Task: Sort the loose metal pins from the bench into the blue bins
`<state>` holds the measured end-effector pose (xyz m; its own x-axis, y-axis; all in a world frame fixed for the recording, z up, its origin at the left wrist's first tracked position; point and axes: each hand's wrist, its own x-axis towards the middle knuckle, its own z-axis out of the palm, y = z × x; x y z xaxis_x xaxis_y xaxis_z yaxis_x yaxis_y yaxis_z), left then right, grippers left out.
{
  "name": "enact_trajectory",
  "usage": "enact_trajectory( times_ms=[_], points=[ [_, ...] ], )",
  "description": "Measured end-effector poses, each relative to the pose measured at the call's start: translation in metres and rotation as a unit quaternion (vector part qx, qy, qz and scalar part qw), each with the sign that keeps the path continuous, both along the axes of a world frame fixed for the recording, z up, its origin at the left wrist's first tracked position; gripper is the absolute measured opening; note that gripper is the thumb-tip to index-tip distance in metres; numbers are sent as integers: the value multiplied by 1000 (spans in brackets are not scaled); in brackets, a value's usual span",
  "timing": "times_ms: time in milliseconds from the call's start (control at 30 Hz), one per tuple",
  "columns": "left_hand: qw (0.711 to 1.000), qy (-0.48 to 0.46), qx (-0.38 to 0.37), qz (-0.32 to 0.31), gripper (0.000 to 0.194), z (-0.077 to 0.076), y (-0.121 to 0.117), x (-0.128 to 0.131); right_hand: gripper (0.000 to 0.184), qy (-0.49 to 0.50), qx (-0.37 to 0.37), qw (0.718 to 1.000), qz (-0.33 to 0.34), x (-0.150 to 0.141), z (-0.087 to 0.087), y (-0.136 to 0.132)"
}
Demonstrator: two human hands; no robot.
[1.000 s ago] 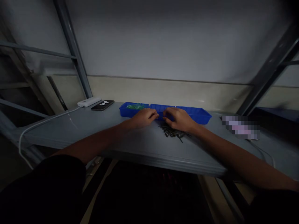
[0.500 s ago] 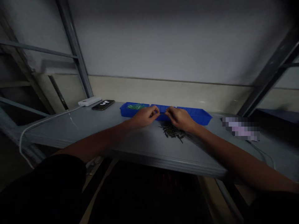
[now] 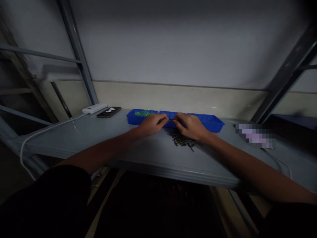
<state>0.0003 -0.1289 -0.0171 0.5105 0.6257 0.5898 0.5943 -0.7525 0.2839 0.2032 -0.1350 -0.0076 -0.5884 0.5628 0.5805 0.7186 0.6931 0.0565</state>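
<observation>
My left hand and my right hand face each other in front of the middle blue bin. Each is closed in a pinch, with a thin, dark, screw-like piece spanning the small gap between the fingertips. Its exact shape is too small and dim to make out. Below my right hand, a loose pile of small dark screws lies on the grey shelf. Behind my left hand, the left blue bin holds green, shiny plastic pieces. The right blue bin extends beyond my right hand.
At the left back lie a phone with white earbuds on it and a white power bank with a cable. A pixelated object rests at the right. Metal posts frame the shelf, with a wall behind.
The hands stay at nearly the same place, fingers still pinched. My right fingertips have shifted slightly left and curled a little differently. Bins and pile have not moved.
</observation>
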Motion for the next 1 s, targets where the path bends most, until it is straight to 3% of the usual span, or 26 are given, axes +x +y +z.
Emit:
enact_trajectory(
  times_ms=[267, 533, 867, 1000],
  points=[
    [1000, 0, 10, 3, 23, -2, 3, 0, 29, 11, -2, 1000, -28, 0, 0, 1],
    [1000, -7, 5, -6, 27, -2, 2, 0, 26, 8, 4, 1000, 9, 0, 1, 0],
    [998, -55, 7, -4, 13, -3, 4, 0, 30, 21, -4, 1000, 2, -1, 2, -1],
    [999, -51, -3, -1, 14, -2, 3, 0, 23, 55, 1, 998, 21, 0, 1, -2]
  ],
)
